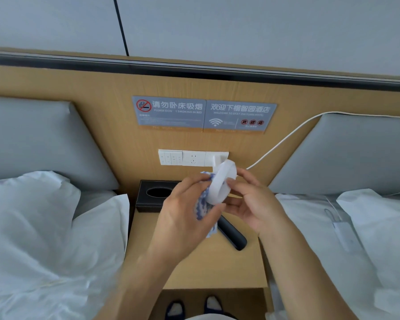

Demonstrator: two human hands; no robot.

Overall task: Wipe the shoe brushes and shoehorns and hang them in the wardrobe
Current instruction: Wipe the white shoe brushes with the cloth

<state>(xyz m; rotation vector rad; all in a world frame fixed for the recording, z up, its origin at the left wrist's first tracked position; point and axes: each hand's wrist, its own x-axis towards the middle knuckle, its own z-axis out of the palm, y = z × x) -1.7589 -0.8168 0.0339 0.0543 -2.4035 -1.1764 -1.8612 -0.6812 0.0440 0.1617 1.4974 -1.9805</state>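
A white plastic shoehorn is held up over the wooden nightstand. My right hand grips its lower end with fingers and thumb. My left hand holds a blue-and-white cloth pressed against the shoehorn's left side. A black shoe brush lies on the nightstand under my hands, partly hidden by them. A second white shoehorn with a hanging loop lies on the right bed.
A black tissue box stands at the nightstand's back left. Beds with white pillows flank it on both sides. A switch and socket panel and a white cable are on the headboard wall. My slippered feet show below.
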